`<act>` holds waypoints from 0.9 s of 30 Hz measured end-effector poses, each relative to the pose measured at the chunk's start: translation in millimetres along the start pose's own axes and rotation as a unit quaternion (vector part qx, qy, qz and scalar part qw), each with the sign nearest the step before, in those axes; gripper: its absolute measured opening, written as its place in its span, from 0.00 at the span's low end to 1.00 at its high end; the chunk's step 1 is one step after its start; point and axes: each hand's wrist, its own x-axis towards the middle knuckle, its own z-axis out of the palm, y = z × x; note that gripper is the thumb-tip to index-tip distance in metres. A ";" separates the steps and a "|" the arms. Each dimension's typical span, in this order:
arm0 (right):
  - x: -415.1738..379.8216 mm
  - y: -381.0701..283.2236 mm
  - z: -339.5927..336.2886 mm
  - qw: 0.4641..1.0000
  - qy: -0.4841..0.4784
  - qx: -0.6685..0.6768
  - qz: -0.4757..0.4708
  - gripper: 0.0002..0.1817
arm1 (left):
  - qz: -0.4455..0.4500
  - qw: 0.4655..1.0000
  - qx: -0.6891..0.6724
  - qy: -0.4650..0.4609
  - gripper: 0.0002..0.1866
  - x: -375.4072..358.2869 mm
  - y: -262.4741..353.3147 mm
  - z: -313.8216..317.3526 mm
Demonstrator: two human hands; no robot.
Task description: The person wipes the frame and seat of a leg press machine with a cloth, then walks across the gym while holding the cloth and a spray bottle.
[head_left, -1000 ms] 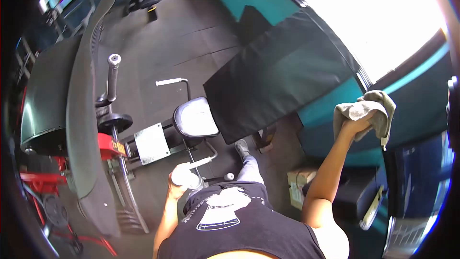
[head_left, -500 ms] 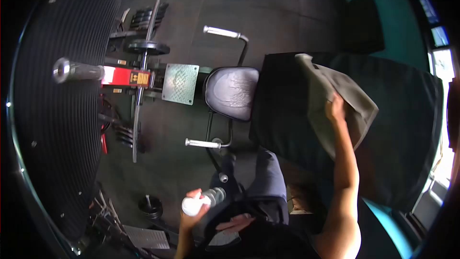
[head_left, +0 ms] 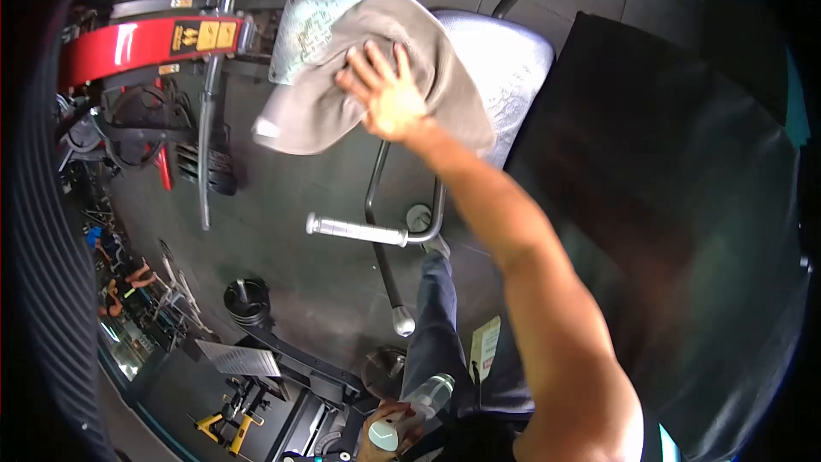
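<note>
My right hand (head_left: pixel 389 101) lies palm down on a grey-beige towel (head_left: pixel 445 85), its fingers spread. The towel covers part of a shiny padded seat (head_left: pixel 526 68) and of the textured metal plate (head_left: pixel 304 30) beside it. One towel corner hangs past the plate's lower edge. Low in the view, close to my body, my left hand (head_left: pixel 376 428) is closed around a clear bottle (head_left: pixel 432 393) with a pale round top. Some of the left fingers are hidden behind the bottle.
A metal handle (head_left: pixel 355 229) on a bent bar juts out below the seat. To the right stands a large black padded surface (head_left: pixel 676 145). A red machine arm (head_left: pixel 128 51), a long bar (head_left: pixel 207 137) and weight plates (head_left: pixel 246 299) are on the left. People (head_left: pixel 111 295) appear far left.
My right hand has carried the towel leftward from the black padded surface onto the seat and plate, its fingers now spread. The bottle in my left hand sits lower. The view has shifted.
</note>
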 end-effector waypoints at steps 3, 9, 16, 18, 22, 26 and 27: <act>-32.1 102.4 -17.6 0.997 0.038 -0.035 0.059 0.35 | 0.019 0.999 -0.020 -0.016 0.32 2.6 -26.1 -8.8; -160.1 58.6 47.1 0.892 -0.203 -0.067 0.398 0.32 | 0.018 0.991 -0.131 0.000 0.32 18.9 -42.6 -26.1; -229.2 -94.3 86.9 0.862 0.014 0.217 0.459 0.25 | 0.044 0.993 -0.108 0.035 0.32 6.4 -66.0 -60.1; -199.5 -43.0 113.1 0.893 -0.085 0.145 0.417 0.31 | 0.047 0.991 -0.120 0.036 0.32 1.7 -81.8 -65.4; -166.3 -17.4 114.3 0.877 -0.126 0.095 0.454 0.37 | 0.044 0.985 -0.160 0.046 0.30 -6.4 -102.1 -71.4; -214.1 -51.3 68.1 0.665 -0.018 0.515 0.542 0.34 | 0.103 0.985 -0.135 0.044 0.28 -6.6 -109.4 -77.1; -230.7 -61.5 65.0 0.649 -0.036 0.543 0.531 0.31 | 0.112 0.983 -0.141 0.047 0.28 -8.2 -114.1 -77.5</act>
